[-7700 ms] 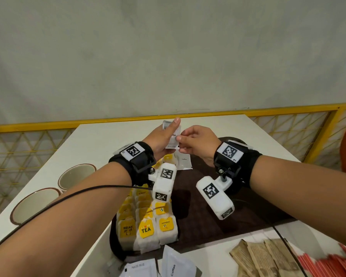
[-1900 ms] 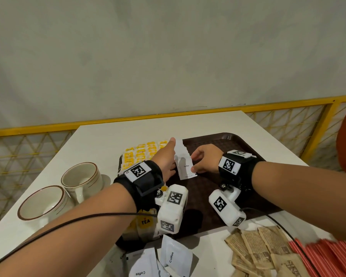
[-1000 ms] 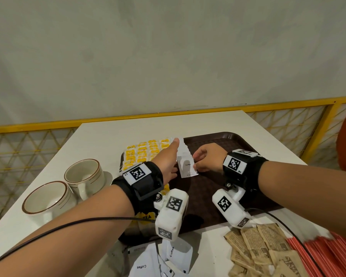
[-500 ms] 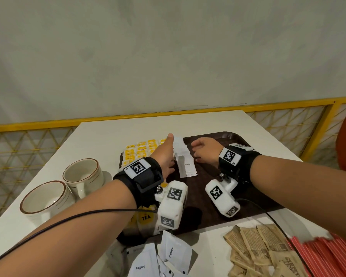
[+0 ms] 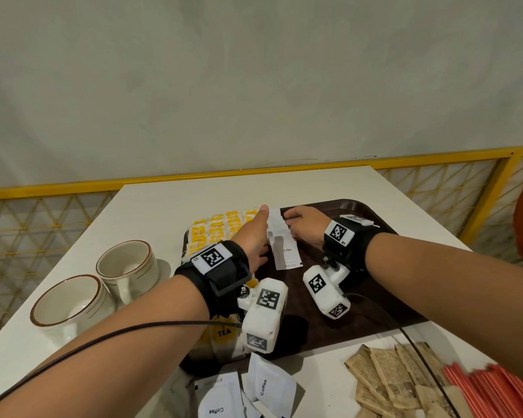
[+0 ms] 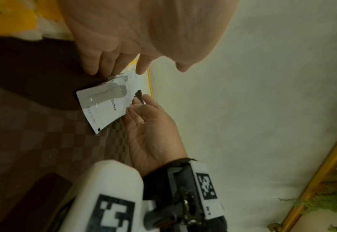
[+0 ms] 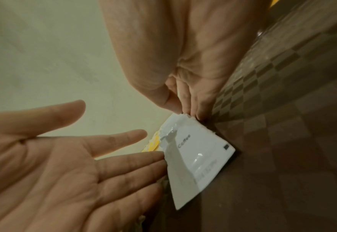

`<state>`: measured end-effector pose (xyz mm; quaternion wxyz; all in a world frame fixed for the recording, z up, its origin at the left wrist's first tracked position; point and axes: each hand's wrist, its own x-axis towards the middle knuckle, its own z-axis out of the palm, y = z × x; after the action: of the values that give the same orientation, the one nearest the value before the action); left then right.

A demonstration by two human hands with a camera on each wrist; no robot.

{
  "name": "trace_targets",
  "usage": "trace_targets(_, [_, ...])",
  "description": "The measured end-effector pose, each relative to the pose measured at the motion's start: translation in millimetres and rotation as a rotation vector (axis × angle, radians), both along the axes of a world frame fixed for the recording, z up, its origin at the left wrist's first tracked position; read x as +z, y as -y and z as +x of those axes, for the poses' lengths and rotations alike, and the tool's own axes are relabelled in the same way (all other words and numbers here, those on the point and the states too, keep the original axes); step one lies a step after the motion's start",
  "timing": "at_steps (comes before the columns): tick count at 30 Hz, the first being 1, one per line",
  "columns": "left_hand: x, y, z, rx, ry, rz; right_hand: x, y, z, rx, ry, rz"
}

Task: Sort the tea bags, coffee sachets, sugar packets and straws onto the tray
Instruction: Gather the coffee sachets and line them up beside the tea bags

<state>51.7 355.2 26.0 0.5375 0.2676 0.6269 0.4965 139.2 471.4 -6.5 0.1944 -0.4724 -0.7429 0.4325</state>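
A row of overlapping white coffee sachets (image 5: 286, 251) lies in the middle of the dark brown tray (image 5: 363, 300). My left hand (image 5: 252, 236) stands along the row's left side, its straight fingers (image 6: 119, 67) touching the sachets' edge (image 6: 104, 106). My right hand (image 5: 304, 227) is on the row's right side, and its straight fingertips (image 7: 193, 109) touch the far end of the top sachet (image 7: 199, 158). Neither hand holds anything. Yellow-tagged tea bags (image 5: 218, 227) fill the tray's left part in rows.
Loose coffee sachets (image 5: 266, 384) lie on the white table in front of the tray. Brown sugar packets (image 5: 390, 378) and red straws (image 5: 495, 387) are at the front right. Two cream cups (image 5: 124, 267) stand left of the tray. A yellow railing runs behind the table.
The sachet that both hands pinched in the air now lies in the row on the tray. Both hands have slid along the row toward its far end, fingers straight.
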Motion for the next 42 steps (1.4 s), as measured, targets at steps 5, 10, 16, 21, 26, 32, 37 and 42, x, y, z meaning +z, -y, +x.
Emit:
trace_targets(5, [0.5,1.0,-0.9,-0.004,0.012,0.0,-4.6,6.2,3.3,-0.084,-0.034,-0.021])
trace_targets(10, [-1.1,1.1,-0.8,-0.003,0.02,-0.008,-2.7,22.7,7.7,-0.083,-0.046,-0.061])
trace_targets(16, [-2.3,-0.1,1.0,0.0,0.016,-0.007,-0.4,36.3,7.4,-0.072,-0.058,-0.067])
trace_targets(21, [0.2,1.8,3.1,0.003,0.016,-0.012,5.7,40.7,11.6,-0.106,-0.021,-0.06])
trace_targets(26, [-0.2,3.3,6.0,0.017,0.027,-0.001,10.4,55.1,14.3,-0.12,-0.059,-0.144])
trace_targets(32, [-2.4,4.1,6.8,0.006,0.013,-0.014,14.1,68.7,14.0,-0.123,-0.039,-0.13])
trace_targets(37, [13.1,16.2,0.9,-0.005,0.025,0.001,29.6,69.4,23.1,-0.118,-0.019,-0.101])
trace_targets(42, [40.6,70.9,-9.5,-0.198,-0.186,0.087,53.2,105.2,45.5,0.104,-0.21,-0.297])
